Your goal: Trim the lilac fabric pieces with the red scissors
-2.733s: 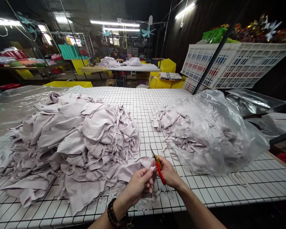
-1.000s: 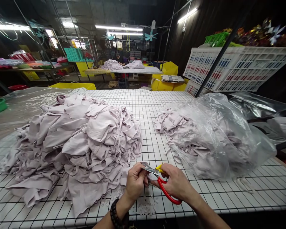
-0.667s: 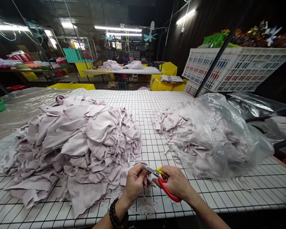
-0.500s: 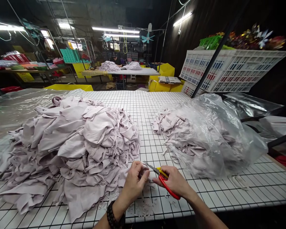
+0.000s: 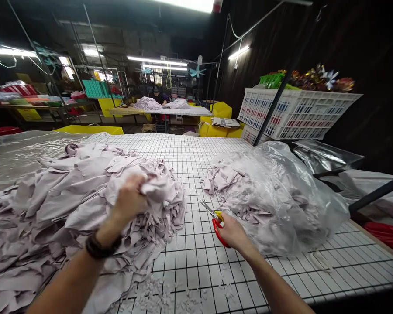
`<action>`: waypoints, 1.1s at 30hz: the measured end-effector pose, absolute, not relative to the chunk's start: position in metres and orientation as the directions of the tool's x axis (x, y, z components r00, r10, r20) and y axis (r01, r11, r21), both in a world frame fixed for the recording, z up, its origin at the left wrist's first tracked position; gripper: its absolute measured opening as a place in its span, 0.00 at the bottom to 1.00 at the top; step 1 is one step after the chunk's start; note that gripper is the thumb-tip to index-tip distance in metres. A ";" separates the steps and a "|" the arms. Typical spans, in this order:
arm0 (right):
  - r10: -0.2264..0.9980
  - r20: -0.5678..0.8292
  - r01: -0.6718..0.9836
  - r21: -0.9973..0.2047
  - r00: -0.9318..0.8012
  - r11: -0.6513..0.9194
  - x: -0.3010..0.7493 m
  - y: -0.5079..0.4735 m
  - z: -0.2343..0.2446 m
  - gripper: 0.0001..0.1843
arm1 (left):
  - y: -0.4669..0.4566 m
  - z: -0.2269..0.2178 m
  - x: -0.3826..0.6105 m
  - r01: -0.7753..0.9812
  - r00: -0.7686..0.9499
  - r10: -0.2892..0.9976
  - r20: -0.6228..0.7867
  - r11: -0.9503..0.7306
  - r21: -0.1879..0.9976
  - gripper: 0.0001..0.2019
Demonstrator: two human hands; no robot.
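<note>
My left hand (image 5: 131, 198), blurred by motion, is over the large heap of pale lilac fabric pieces (image 5: 81, 187). Its fingers are closed on a piece of cloth (image 5: 154, 186), bunched at the fingertips. Above the gridded table, my right hand (image 5: 232, 231) grips scissors (image 5: 218, 220) with red and yellow handles. The blades point up and to the left, slightly parted, touching no cloth. To the right of the scissors lies a second pile of the same fabric (image 5: 225, 174), partly covered by a clear plastic bag (image 5: 288, 196).
Small cloth snippets (image 5: 157, 296) are scattered near the front of the white gridded table (image 5: 193, 248). A white plastic crate (image 5: 291, 113) stands behind the bag, beside a dark post (image 5: 271, 109). Another person (image 5: 156, 93) is at a far table. Yellow bins (image 5: 219, 120) stand between.
My left hand has moved from beside the scissors up and left over the large heap, with cloth in it. My right hand has shifted slightly up and left with the scissors. The view has tilted.
</note>
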State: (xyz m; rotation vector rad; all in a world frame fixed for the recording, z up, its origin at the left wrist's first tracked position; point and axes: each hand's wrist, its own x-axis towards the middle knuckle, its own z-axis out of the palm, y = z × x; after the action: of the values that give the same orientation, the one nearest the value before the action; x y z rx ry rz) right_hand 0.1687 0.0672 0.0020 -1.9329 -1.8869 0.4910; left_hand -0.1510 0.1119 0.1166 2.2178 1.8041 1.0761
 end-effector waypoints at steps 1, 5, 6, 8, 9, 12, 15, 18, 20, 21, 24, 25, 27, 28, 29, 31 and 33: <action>0.998 0.046 0.871 -0.492 0.037 -0.009 0.168 0.078 0.005 0.03 | 0.128 0.139 -0.167 0.885 0.009 0.851 0.525 -0.251 0.391 0.18; 0.986 0.131 0.887 -0.460 0.099 -0.028 0.172 0.135 0.020 0.08 | 0.181 0.188 -0.213 0.988 -0.119 0.926 0.358 0.074 0.135 0.27; 0.981 0.152 0.885 -0.464 0.118 -0.035 0.176 0.150 0.025 0.09 | 0.187 0.189 -0.217 0.985 -0.158 0.939 0.306 0.129 0.113 0.28; 0.974 0.178 0.873 -0.485 0.143 -0.040 0.186 0.173 0.035 0.10 | 0.185 0.183 -0.214 0.978 -0.199 0.945 0.260 0.177 0.106 0.28; 0.972 0.184 0.864 -0.502 0.144 -0.034 0.190 0.181 0.041 0.11 | 0.179 0.176 -0.207 0.981 -0.184 0.947 0.265 0.160 0.108 0.27; 0.977 0.193 0.820 -0.571 0.091 0.036 0.198 0.191 0.054 0.11 | 0.146 0.147 -0.174 0.977 0.034 0.940 0.341 -0.104 0.189 0.25; 0.975 0.221 0.732 -0.659 -0.029 0.171 0.193 0.181 0.070 0.06 | 0.121 0.113 -0.133 0.806 0.355 0.904 0.239 -0.426 0.412 0.23; 0.958 0.240 0.603 -0.744 -0.160 0.287 0.183 0.159 0.100 0.05 | 0.119 0.089 -0.098 0.574 0.455 0.863 0.217 -0.471 0.670 0.32; 0.936 0.252 0.497 -0.797 -0.244 0.344 0.179 0.141 0.124 0.07 | 0.122 0.080 -0.078 0.391 0.470 0.856 0.217 -0.422 0.818 0.38; 0.913 0.263 0.360 -0.856 -0.313 0.370 0.178 0.133 0.135 0.07 | 0.123 0.077 -0.069 0.294 0.501 0.843 0.198 -0.381 0.877 0.37; 0.888 0.239 0.170 -0.930 -0.393 0.326 0.177 0.117 0.153 0.08 | 0.118 0.067 -0.050 0.084 0.629 0.770 0.105 -0.202 0.976 0.19; 0.900 0.215 0.178 -0.937 -0.380 0.300 0.177 0.116 0.153 0.08 | 0.113 0.062 -0.046 0.044 0.645 0.761 0.070 -0.128 0.991 0.15; 0.932 0.168 0.235 -0.939 -0.322 0.250 0.176 0.121 0.144 0.09 | 0.103 0.048 -0.044 -0.010 0.628 0.778 -0.023 0.038 0.999 0.13; 0.946 0.148 0.264 -0.937 -0.288 0.227 0.176 0.126 0.136 0.09 | 0.098 0.039 -0.044 -0.022 0.594 0.801 -0.080 0.115 0.993 0.14; 0.957 0.132 0.287 -0.936 -0.257 0.206 0.175 0.132 0.126 0.09 | 0.094 0.030 -0.046 -0.023 0.544 0.828 -0.135 0.176 0.984 0.15; 0.972 0.093 0.328 -0.931 -0.216 0.161 0.173 0.144 0.105 0.09 | 0.090 0.013 -0.052 0.006 0.431 0.875 -0.220 0.241 0.971 0.16; 0.985 0.051 0.387 -0.915 -0.168 0.113 0.172 0.155 0.083 0.09 | 0.091 0.005 -0.059 0.047 0.313 0.917 -0.247 0.244 0.969 0.16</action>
State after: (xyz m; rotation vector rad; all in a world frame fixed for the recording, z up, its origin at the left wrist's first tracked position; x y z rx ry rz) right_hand 0.1719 0.1547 0.0830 -1.3574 -1.6638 1.0384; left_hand -0.0592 0.0909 0.0052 1.1650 1.0846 0.7893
